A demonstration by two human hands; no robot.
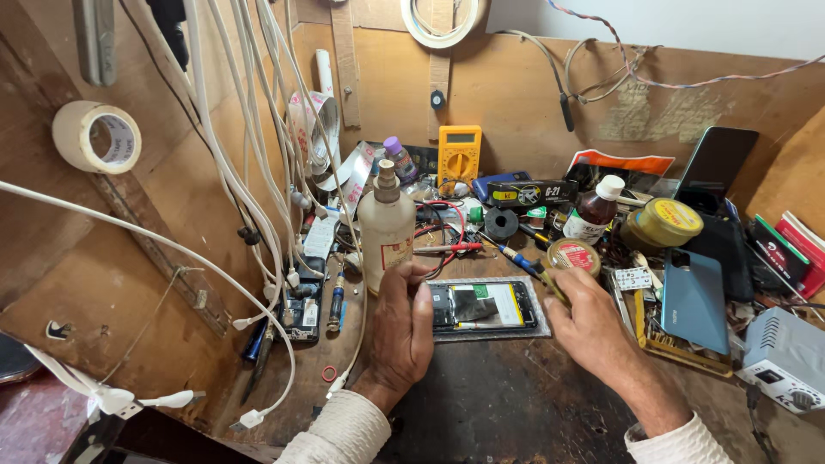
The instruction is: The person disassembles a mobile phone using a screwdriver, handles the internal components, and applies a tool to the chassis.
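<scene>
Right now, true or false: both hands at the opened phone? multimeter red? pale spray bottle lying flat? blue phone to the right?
1. Both hands, left hand and right hand, are at the opened black phone: true.
2. The multimeter at the back wall is red: false, it is yellow.
3. The pale plastic spray bottle lies flat: false, it stands upright.
4. A blue phone lies face down to the right: true.

The opened phone point(484, 306) lies on the table point(507, 404) between my hands, the spray bottle point(386, 230) behind its left end, the multimeter point(459, 156) farther back.
</scene>
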